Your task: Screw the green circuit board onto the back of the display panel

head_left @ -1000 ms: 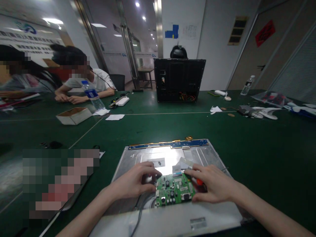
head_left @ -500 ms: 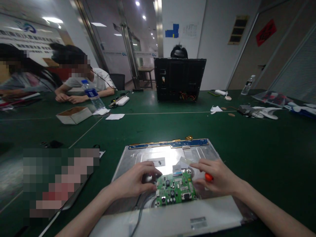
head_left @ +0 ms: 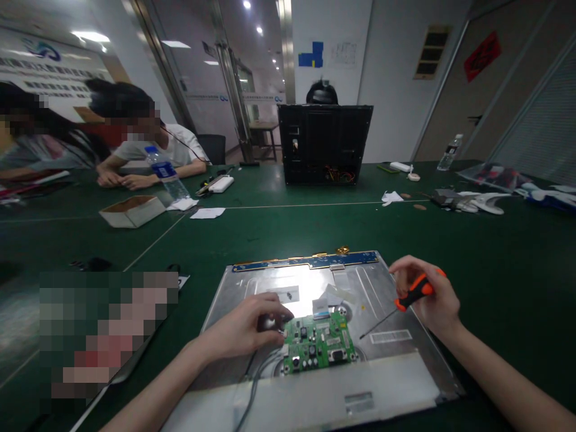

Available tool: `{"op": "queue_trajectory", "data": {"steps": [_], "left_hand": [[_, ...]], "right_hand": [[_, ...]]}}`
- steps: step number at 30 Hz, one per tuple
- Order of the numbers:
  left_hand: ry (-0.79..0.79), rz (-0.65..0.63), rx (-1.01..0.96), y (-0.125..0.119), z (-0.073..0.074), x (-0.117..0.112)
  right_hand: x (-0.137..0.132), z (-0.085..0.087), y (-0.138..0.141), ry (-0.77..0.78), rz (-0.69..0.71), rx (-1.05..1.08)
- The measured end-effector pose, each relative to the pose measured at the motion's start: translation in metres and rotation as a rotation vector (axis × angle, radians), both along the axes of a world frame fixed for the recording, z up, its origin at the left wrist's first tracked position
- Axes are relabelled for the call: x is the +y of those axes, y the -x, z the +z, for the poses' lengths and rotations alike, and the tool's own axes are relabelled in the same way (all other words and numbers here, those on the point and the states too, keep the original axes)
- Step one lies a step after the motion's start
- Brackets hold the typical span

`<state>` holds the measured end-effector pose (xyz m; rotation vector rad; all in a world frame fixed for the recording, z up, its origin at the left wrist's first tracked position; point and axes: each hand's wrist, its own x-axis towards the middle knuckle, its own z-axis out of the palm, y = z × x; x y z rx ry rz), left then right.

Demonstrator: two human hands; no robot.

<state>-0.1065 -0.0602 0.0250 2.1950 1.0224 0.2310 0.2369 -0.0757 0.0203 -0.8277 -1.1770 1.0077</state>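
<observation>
A silver monitor panel (head_left: 387,312) lies back-up on the green table in front of me, with a blue strip board (head_left: 310,261) along its far edge. On it sits a small green circuit board (head_left: 317,348) with grey cables running off its left side. My left hand (head_left: 245,329) rests curled at the board's left edge, fingertips pressed on something small I cannot make out. My right hand (head_left: 427,294) is lifted over the panel's right side, closed on an orange-and-black screwdriver (head_left: 407,297) whose thin shaft points down-left toward the board.
A black monitor casing (head_left: 324,144) stands upright across the table. Two people sit at the far left beside a water bottle (head_left: 168,177) and an open cardboard box (head_left: 132,210). Papers, white parts and another bottle (head_left: 450,153) lie at the far right. A blurred patch covers the near left.
My right hand has lifted off the circuit board and swung up and to the right, carrying the screwdriver, so its shaft now shows. The left hand has stayed in place.
</observation>
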Motion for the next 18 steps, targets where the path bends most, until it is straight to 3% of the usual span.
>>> {"op": "queue_trajectory", "data": {"steps": [8,18], "left_hand": [[-0.01,0.002,-0.034,0.001,-0.004,0.002],[0.017,-0.009,-0.088,0.001,-0.009,0.007]], "right_hand": [[0.015,-0.028,0.017,0.349,0.194,0.116],[0.02,-0.032,0.015,0.433,0.225,0.198]]}}
